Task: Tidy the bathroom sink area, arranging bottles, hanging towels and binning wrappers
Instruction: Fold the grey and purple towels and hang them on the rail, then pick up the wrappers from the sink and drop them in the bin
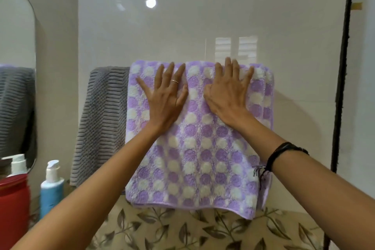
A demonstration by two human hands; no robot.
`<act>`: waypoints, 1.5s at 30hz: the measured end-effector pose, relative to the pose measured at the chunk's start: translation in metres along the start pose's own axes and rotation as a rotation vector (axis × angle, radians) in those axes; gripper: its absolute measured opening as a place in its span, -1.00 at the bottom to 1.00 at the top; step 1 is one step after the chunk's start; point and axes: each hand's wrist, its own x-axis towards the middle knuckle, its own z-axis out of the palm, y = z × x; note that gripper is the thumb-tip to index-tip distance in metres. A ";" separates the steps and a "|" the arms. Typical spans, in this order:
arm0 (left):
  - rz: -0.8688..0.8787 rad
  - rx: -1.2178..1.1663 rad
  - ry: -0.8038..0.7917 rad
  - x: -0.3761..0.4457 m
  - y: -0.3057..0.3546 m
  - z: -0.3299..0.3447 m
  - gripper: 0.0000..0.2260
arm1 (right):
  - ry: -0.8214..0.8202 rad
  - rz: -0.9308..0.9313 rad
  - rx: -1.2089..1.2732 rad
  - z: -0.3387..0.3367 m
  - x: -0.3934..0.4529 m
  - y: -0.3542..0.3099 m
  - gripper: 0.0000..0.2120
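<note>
A purple towel with white dots (200, 160) hangs against the tiled wall, folded over at its top edge. My left hand (166, 95) lies flat on its upper left part with fingers spread. My right hand (229, 91) presses flat on its upper right part, fingers straight. To the left of it hangs a grey ribbed towel (101, 122). At the lower left stands a blue pump bottle (51, 191) with a white top, and beside it a white-capped bottle (18, 164).
A red container (14, 205) stands at the far left below a mirror (16, 63) that reflects the grey towel. Below the towels runs a leaf-patterned surface (203, 231). A dark vertical strip (343, 71) marks a glass panel edge at right.
</note>
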 end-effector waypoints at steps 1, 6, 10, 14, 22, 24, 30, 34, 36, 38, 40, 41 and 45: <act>-0.005 0.000 -0.014 -0.008 -0.003 0.000 -0.49 | 0.008 -0.017 0.036 0.000 -0.002 -0.009 -0.40; 0.030 0.105 -0.127 -0.068 -0.017 0.013 -0.36 | -0.086 -0.303 -0.034 0.033 -0.046 -0.029 -0.32; 0.028 0.167 -0.214 -0.105 -0.029 0.020 -0.33 | -0.084 -0.283 -0.086 0.059 -0.072 -0.021 -0.30; 0.003 0.181 -0.344 -0.133 -0.031 0.009 -0.34 | -0.138 -0.300 -0.095 0.064 -0.090 -0.018 -0.25; -0.090 0.095 -0.500 -0.201 -0.039 -0.028 -0.35 | -0.240 -0.406 -0.079 0.055 -0.144 -0.035 -0.28; -0.141 0.079 -0.517 -0.212 -0.044 -0.034 -0.35 | -0.235 -0.532 -0.085 0.058 -0.157 -0.046 -0.29; -0.233 -0.034 -0.795 -0.246 -0.061 -0.040 -0.32 | -0.341 -0.559 -0.178 0.081 -0.193 -0.070 -0.28; -0.242 -0.077 -0.793 -0.261 -0.065 -0.043 -0.38 | -0.389 -0.581 -0.217 0.094 -0.218 -0.083 -0.27; -0.242 -0.082 -0.742 -0.267 -0.063 -0.049 -0.46 | -0.343 -0.604 -0.158 0.094 -0.231 -0.092 -0.36; -0.256 -0.105 -0.672 -0.274 -0.061 -0.058 -0.60 | -0.277 -0.649 0.084 0.096 -0.242 -0.100 -0.56; -0.343 -0.118 -0.615 -0.285 -0.061 -0.072 -0.74 | -0.253 -0.641 0.353 0.096 -0.252 -0.112 -0.78; -0.416 -0.133 -0.587 -0.292 -0.062 -0.081 -0.78 | -0.269 -0.610 0.455 0.095 -0.258 -0.118 -0.81; -0.734 -0.167 -0.524 -0.332 -0.071 -0.110 -0.83 | -0.435 -0.495 0.742 0.100 -0.294 -0.152 -0.86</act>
